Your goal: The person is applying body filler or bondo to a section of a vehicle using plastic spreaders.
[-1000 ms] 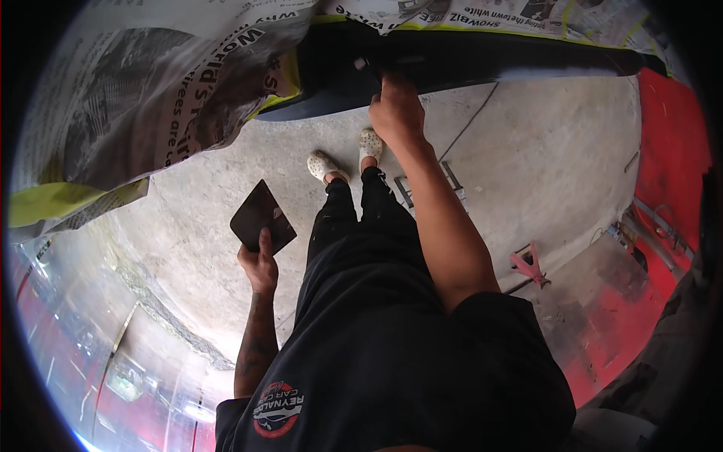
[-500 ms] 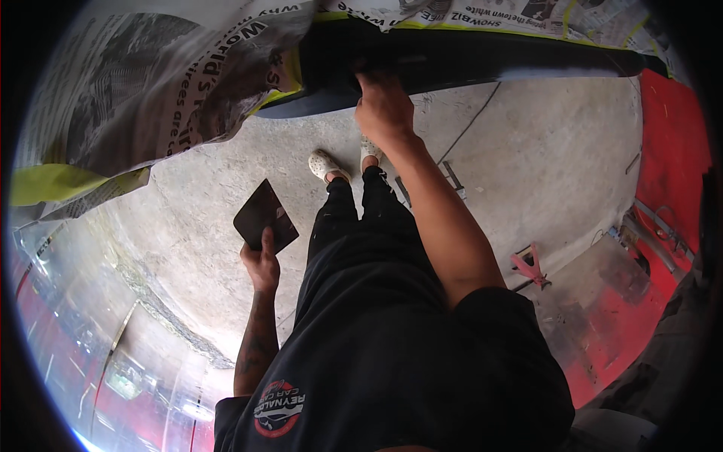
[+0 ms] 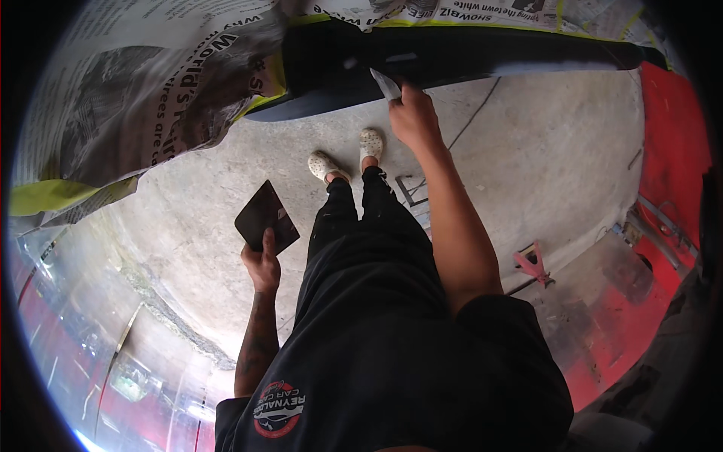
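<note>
Right hand (image 3: 416, 114): pinching a flat, pale grey blade (image 3: 385, 84), its tip pointing away from the fist; contact with the surface behind cannot be told.
Dark panel (image 3: 489, 54): just beyond that grip, running to both sides; a pale smear (image 3: 401, 57) lies just past the blade.
Masking newspaper (image 3: 188, 98), yellow-edged: left of the right-hand grip and above the panel.
Left hand (image 3: 261, 265): thumb clamped over a dark square plate (image 3: 262, 215), which extends ahead of the grip, well apart from the panel.
Step in hand, by judgement: blade work on the panel. Next move appears to call for a steady pinch, a low blade angle and the plate kept level.
</note>
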